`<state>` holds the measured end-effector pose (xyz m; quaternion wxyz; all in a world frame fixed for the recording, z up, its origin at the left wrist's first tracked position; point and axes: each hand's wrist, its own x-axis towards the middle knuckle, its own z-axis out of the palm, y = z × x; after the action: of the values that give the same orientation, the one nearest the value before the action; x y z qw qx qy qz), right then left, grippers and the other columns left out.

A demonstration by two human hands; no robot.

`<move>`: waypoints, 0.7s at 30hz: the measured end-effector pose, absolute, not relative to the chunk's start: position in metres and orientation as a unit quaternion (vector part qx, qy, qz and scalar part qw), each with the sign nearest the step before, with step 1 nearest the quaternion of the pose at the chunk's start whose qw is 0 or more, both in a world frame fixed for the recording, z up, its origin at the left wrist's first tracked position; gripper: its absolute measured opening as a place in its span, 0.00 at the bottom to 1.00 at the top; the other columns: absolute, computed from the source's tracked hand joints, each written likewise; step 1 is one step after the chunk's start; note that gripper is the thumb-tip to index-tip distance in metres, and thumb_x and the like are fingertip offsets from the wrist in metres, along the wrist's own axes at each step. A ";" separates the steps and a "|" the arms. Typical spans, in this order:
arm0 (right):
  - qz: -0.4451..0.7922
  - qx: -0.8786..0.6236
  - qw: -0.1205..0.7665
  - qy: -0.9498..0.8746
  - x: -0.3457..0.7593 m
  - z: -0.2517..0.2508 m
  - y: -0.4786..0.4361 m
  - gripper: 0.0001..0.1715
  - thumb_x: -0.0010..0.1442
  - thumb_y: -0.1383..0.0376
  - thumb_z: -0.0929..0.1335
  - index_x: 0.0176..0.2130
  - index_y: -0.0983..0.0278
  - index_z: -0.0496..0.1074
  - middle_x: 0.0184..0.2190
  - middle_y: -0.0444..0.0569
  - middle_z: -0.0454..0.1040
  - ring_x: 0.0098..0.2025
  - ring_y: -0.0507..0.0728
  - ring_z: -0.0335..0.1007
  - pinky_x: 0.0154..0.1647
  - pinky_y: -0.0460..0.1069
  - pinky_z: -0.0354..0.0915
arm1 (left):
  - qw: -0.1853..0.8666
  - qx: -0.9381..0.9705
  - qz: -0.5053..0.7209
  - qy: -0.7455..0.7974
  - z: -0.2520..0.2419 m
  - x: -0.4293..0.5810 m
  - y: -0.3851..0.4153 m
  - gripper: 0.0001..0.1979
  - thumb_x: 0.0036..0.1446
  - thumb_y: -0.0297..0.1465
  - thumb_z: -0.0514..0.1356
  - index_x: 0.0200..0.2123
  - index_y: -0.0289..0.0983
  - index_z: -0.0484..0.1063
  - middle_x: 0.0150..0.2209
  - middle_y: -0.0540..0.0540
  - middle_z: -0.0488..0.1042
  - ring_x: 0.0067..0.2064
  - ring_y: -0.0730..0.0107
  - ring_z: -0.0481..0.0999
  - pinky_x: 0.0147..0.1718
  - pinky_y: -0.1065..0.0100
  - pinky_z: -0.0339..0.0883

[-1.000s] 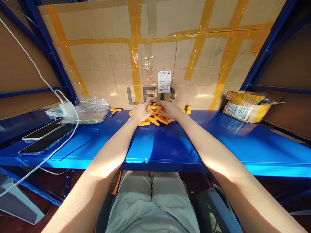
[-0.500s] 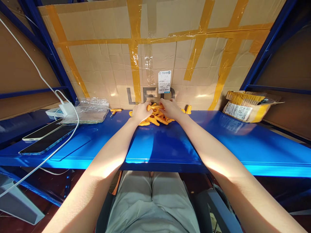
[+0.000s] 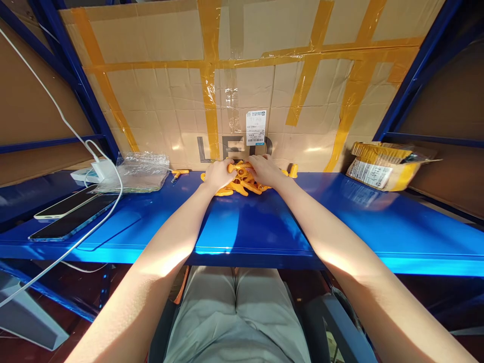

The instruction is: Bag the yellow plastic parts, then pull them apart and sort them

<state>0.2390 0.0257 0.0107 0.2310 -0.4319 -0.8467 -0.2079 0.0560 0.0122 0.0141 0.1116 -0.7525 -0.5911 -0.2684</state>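
Observation:
A pile of small orange plastic parts [image 3: 242, 185] lies at the back of the blue metal shelf [image 3: 264, 227], against a taped cardboard sheet. My left hand [image 3: 218, 174] and my right hand [image 3: 266, 170] meet over the pile, fingers pinched together on one orange part [image 3: 239, 165] held between them. Both forearms reach forward across the shelf. Loose orange parts lie to the left [image 3: 179, 172] and to the right [image 3: 293, 170] of the pile.
Two phones [image 3: 71, 214] lie at the left, beside a white charger [image 3: 101, 169] with its cable and a clear plastic bag [image 3: 138, 171]. A torn yellow parcel [image 3: 381, 166] sits at the right. Blue rack posts frame both sides.
Almost nothing moved. Both hands stay over the pile, and the fingers have shifted slightly on the orange part.

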 end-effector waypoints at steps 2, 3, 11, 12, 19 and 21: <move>-0.212 -0.430 0.230 -0.847 0.239 0.010 0.027 0.16 0.65 0.69 0.59 0.51 0.67 0.68 0.46 0.60 0.76 0.48 0.66 0.69 0.52 0.60 0.56 | 0.112 -0.754 -0.267 -0.590 0.014 0.056 0.012 0.22 0.58 0.36 0.56 0.55 0.42 0.74 0.47 0.43 0.80 0.50 0.53 0.78 0.47 0.61 0.70; -0.215 -0.432 0.228 -0.846 0.239 0.009 0.028 0.16 0.65 0.69 0.59 0.51 0.67 0.68 0.46 0.59 0.76 0.47 0.66 0.69 0.52 0.60 0.55 | 0.113 -0.755 -0.266 -0.589 0.014 0.056 0.012 0.22 0.58 0.36 0.56 0.55 0.42 0.74 0.46 0.43 0.80 0.50 0.52 0.78 0.47 0.61 0.70; -0.230 -0.446 0.221 -0.837 0.236 0.014 0.021 0.16 0.63 0.71 0.60 0.50 0.67 0.68 0.46 0.60 0.75 0.48 0.66 0.68 0.59 0.63 0.50 | 0.114 -0.753 -0.264 -0.592 0.015 0.057 0.011 0.21 0.59 0.37 0.55 0.55 0.43 0.73 0.47 0.44 0.80 0.51 0.53 0.77 0.48 0.61 0.70; -0.231 -0.449 0.219 -0.835 0.236 0.015 0.020 0.16 0.63 0.71 0.61 0.50 0.68 0.68 0.46 0.60 0.75 0.49 0.66 0.68 0.59 0.63 0.50 | 0.114 -0.753 -0.265 -0.591 0.015 0.057 0.011 0.21 0.59 0.37 0.55 0.55 0.43 0.73 0.47 0.44 0.80 0.51 0.53 0.77 0.49 0.61 0.69; -0.249 -0.448 0.231 -0.827 0.236 0.015 0.020 0.17 0.62 0.73 0.58 0.50 0.66 0.66 0.45 0.59 0.75 0.47 0.66 0.67 0.55 0.61 0.53 | 0.111 -0.755 -0.269 -0.588 0.015 0.058 0.011 0.21 0.59 0.38 0.55 0.54 0.43 0.74 0.47 0.44 0.80 0.51 0.53 0.77 0.49 0.61 0.69; -0.241 -0.448 0.233 -0.828 0.237 0.014 0.022 0.17 0.63 0.73 0.58 0.50 0.65 0.66 0.44 0.59 0.76 0.46 0.65 0.68 0.52 0.60 0.55 | 0.110 -0.755 -0.267 -0.588 0.015 0.058 0.011 0.21 0.59 0.38 0.55 0.54 0.43 0.73 0.47 0.44 0.80 0.51 0.53 0.77 0.49 0.61 0.69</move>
<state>0.2372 0.0223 0.0137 0.2333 -0.4483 -0.8284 -0.2414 0.0578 0.0110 0.0146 0.1102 -0.7554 -0.5881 -0.2673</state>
